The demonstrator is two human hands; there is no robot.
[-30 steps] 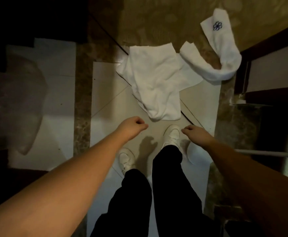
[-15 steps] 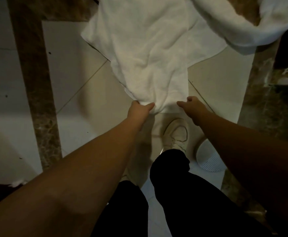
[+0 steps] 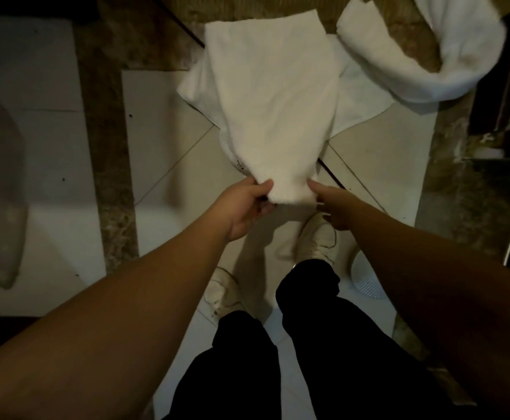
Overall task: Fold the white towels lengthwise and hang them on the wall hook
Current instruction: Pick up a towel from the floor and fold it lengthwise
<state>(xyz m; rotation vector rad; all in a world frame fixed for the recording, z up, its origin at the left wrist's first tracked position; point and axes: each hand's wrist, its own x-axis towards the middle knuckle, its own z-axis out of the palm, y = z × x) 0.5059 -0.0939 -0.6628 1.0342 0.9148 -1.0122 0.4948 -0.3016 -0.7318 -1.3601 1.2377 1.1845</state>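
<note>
A white towel [image 3: 275, 110] stretches from the floor up toward me, its near end raised. My left hand [image 3: 247, 204] pinches the near left corner with thumb on top. My right hand [image 3: 329, 201] grips the near right corner, fingers curled under the cloth. A second white towel [image 3: 369, 95] lies flat beneath it on the tiles. A third, thicker white towel [image 3: 429, 65] lies curled at the upper right. No wall hook is in sight.
My two white shoes [image 3: 317, 237] and black trousers stand on pale tiles just below the towel. A white round ribbed object [image 3: 366, 280] sits on the floor by my right foot. Dark furniture [image 3: 502, 71] borders the right; a brown marble strip [image 3: 105, 147] runs down the left.
A second ago my hands hung above the floor holding nothing. They reached down to the towel's near edge, took hold of its corners, and have now raised that end off the tiles.
</note>
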